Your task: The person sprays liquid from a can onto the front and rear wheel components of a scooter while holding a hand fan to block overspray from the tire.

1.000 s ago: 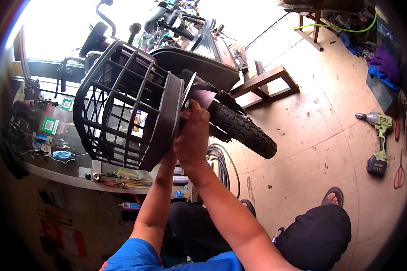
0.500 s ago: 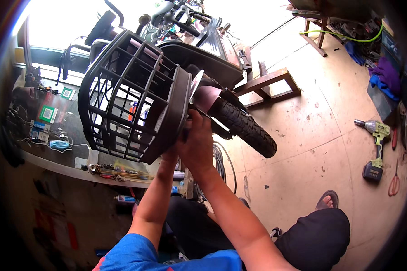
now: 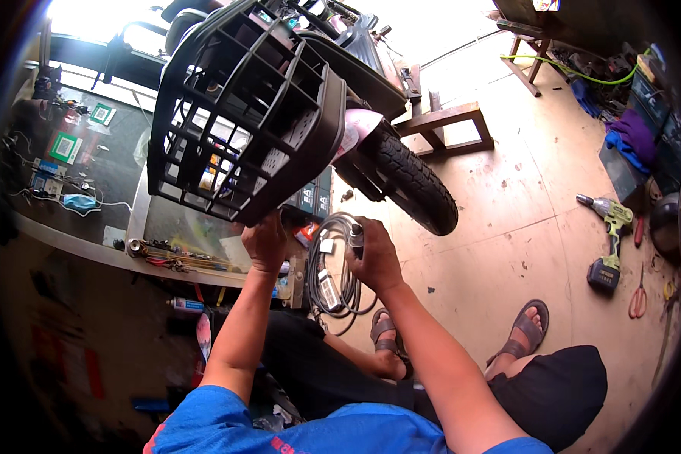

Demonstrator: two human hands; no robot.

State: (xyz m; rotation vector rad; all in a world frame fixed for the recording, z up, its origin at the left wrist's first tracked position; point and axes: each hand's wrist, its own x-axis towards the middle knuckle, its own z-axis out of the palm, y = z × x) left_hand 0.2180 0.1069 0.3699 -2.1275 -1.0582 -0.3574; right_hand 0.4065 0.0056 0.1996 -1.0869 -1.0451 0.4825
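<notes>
Grey worktop (image 3: 121, 175), left; black plastic grid basket (image 3: 303, 172) above left hand (image 3: 265, 240), fingers curled at its underside — grip unclear. Right hand (image 3: 377, 256), up by basket earlier, now apart. On worktop: printed green-bordered white code card (image 3: 65, 147). Right hand curled around small dark metal-ended tool (image 3: 357, 236).

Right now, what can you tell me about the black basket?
The basket is black and looks like plastic. Crossing bars form a grid with mostly four-sided openings, edged on the right by a broad, smooth, solid band; a panel with small holes shows inside. It sits tilted to the left of the front wheel. The left hand is at its lower edge, but the fingertips are hidden, so the grip is unclear. No break is visible.
</notes>
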